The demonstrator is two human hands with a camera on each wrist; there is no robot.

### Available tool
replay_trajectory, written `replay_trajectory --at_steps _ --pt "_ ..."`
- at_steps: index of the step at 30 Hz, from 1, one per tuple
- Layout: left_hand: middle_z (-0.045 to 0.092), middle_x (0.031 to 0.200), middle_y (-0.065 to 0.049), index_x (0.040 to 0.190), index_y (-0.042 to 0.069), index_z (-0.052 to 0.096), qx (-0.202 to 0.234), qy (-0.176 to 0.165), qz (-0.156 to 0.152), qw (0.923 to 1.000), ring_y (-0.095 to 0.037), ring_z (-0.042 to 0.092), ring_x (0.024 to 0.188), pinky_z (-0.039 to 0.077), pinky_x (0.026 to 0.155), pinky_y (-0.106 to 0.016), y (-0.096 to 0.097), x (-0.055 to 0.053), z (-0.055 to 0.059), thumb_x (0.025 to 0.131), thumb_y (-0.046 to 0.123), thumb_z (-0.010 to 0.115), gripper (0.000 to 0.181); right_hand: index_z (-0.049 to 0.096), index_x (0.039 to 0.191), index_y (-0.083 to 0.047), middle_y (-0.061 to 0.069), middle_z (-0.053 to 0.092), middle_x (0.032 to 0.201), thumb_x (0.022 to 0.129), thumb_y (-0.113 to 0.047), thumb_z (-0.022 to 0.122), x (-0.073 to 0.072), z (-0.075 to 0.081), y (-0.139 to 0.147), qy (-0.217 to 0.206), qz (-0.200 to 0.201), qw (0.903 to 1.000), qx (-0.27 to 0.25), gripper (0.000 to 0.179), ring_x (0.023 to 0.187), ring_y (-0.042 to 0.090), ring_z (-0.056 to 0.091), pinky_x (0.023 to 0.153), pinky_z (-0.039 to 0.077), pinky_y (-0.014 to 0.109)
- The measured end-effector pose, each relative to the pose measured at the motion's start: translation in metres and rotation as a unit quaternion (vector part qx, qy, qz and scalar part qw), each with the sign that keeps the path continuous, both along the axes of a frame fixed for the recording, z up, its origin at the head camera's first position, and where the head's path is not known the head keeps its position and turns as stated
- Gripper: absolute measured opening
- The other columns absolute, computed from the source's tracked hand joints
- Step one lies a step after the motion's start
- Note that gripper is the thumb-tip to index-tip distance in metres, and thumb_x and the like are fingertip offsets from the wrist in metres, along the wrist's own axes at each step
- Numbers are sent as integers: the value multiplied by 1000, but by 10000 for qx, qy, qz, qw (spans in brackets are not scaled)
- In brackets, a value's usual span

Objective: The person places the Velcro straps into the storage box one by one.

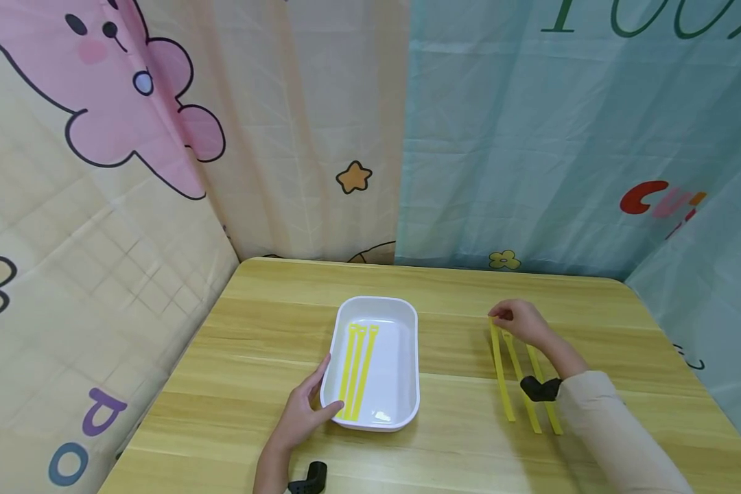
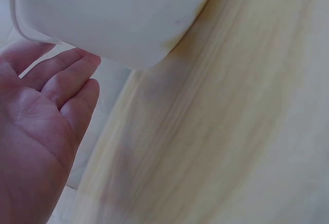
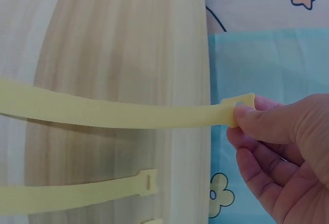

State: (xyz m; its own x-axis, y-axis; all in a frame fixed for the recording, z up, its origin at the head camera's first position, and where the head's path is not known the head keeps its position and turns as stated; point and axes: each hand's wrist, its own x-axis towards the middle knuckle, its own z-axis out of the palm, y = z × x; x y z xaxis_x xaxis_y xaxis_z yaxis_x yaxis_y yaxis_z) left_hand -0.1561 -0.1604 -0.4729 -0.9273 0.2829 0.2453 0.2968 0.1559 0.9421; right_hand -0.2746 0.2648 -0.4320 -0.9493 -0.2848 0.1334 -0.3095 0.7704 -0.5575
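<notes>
1. Pale wood grain runs across the table [image 1: 222,357] in the head view; a cream curtain [image 1: 309,123] and a blue curtain [image 1: 506,137] hang behind its far edge. The left hand [image 1: 305,412] grips the near left corner of a white tray [image 1: 417,357], which holds three yellow strips [image 1: 355,374]. Well to the right, the right hand [image 1: 521,322] pinches the far end of a held strip [image 1: 501,370], with two loose strips [image 1: 516,363] just beside it. A stretch of wood separates tray and loose strips.
2. From the left wrist, the fingers press the tray's outer side below its rim; the thumb's hold cannot be made out. The table's edge passes beside the hand.
3. From the right wrist, thumb and fingertips clamp the held strip's wider end. It reaches back over the wood from beyond the table's far edge, against the blue curtain.
</notes>
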Motion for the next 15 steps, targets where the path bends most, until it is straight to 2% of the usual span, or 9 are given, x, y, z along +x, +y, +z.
replay_trajectory --at_steps 15 --pt "24 145 -18 140 -7 27 -148 -63 -13 9999 -32 21 131 20 100 -15 0 0 1 79 3 70 75 65 97 8 12 64 86 85 1 60 8 24 1 17 5 10000 -53 14 77 26 60 65 52 38"
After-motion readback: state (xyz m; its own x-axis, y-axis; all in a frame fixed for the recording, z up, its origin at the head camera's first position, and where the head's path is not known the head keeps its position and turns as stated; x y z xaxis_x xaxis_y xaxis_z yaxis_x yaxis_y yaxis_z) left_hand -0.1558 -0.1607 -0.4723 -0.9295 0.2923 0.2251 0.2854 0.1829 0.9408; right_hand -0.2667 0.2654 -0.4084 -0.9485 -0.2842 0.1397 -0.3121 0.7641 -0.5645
